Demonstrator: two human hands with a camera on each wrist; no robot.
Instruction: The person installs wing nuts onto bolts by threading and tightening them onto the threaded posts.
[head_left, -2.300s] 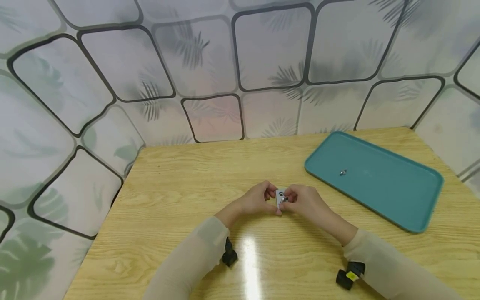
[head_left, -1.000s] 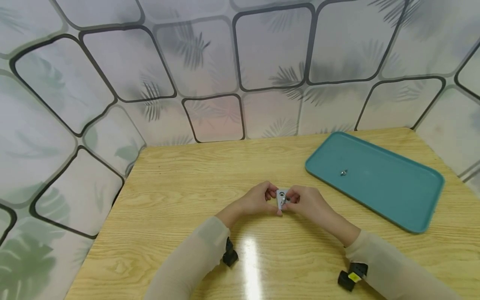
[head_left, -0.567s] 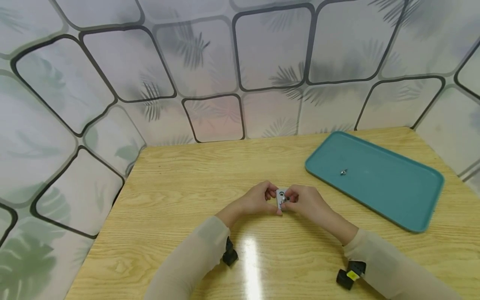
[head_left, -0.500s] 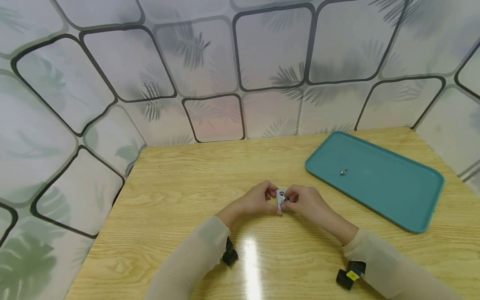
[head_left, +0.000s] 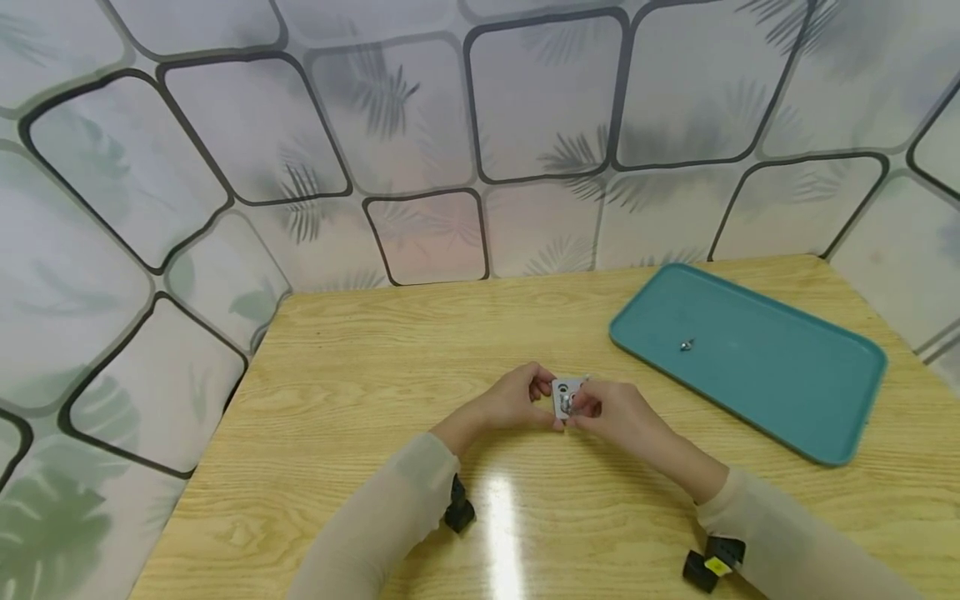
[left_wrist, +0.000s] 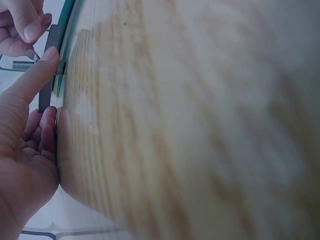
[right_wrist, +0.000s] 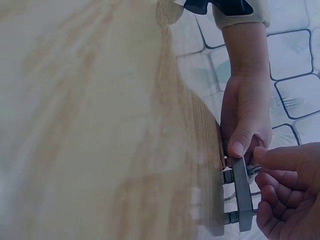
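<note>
My left hand [head_left: 513, 398] holds a small grey metal plate [head_left: 573, 384] by its left edge, thumb on the near side. Dark holes show in the plate. On a threaded bolt [left_wrist: 22, 65] standing up through it sits a silver wing nut [head_left: 566, 404]. My right hand [head_left: 621, 414] has its thumb and fingertips at this wing nut, seemingly pinching it; the exact contact is partly hidden. Beneath the plate, the right wrist view shows dark bolt heads [right_wrist: 228, 176] between it and the table.
A teal tray [head_left: 780, 367] lies at the right of the wooden table [head_left: 390, 350], with a small silver metal piece [head_left: 686, 345] on it. Patterned cloth [head_left: 420, 125] hangs behind the table and along its sides.
My right hand has shifted slightly toward me and turned, uncovering more of the plate's far right corner. The left hand and the plate stay in place.
</note>
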